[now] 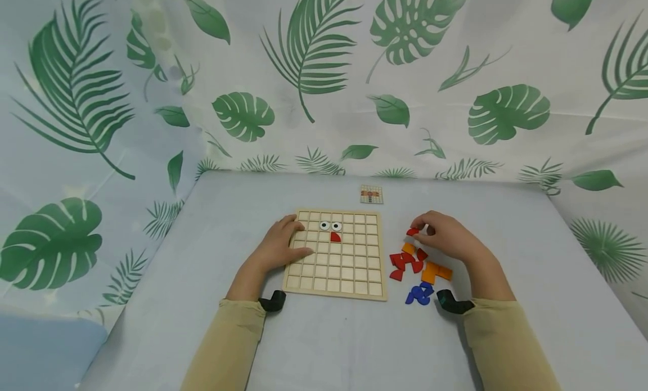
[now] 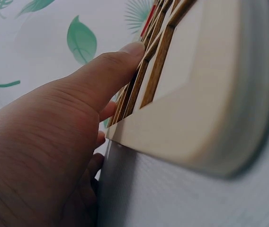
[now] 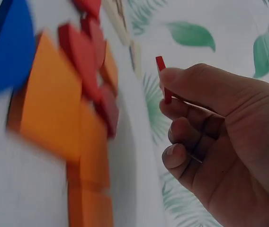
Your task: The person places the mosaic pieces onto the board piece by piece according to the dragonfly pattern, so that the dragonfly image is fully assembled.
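Note:
My left hand (image 1: 275, 246) rests at the left edge of a wooden grid board (image 1: 374, 292). In the left wrist view its thumb (image 2: 120, 59) lies straight over the rim, with the other fingers partly hidden behind. Two eye discs (image 1: 324, 226) and a red quarter-circle tile (image 1: 335, 237) sit in cells of the board's upper part. Right of the board, my right hand (image 1: 442, 233) pinches another red tile (image 3: 161, 71) between thumb and forefinger, above the loose pieces. Its other fingers are curled in the right wrist view.
Below the right hand lie loose red tiles (image 1: 397, 260), orange tiles (image 1: 429, 273) and blue rounded tiles (image 1: 418, 293). A small pattern card (image 1: 372, 194) lies beyond the board. Leaf-printed cloth (image 1: 354, 132) rises behind the table.

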`<control>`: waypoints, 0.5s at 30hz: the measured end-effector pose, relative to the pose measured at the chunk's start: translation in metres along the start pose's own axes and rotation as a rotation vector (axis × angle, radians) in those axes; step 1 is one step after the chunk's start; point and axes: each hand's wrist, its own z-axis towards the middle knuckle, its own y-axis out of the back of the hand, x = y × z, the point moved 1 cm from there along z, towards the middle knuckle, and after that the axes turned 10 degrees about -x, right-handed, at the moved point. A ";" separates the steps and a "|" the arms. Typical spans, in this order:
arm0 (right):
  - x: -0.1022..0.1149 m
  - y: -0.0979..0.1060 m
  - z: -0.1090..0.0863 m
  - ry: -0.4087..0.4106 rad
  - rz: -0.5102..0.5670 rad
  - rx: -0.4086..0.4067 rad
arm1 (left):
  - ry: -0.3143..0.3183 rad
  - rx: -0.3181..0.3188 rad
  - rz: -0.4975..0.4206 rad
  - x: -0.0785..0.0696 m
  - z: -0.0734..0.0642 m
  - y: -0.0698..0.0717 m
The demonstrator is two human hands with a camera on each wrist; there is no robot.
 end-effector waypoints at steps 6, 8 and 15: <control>0.033 -0.007 0.013 0.098 0.038 -0.020 | 0.001 -0.007 0.005 -0.002 0.000 0.001; 0.043 -0.010 0.018 0.120 0.049 -0.016 | -0.002 -0.010 0.001 -0.003 0.000 0.002; 0.076 -0.030 0.033 0.171 0.089 0.037 | 0.003 -0.008 0.001 -0.003 0.000 0.001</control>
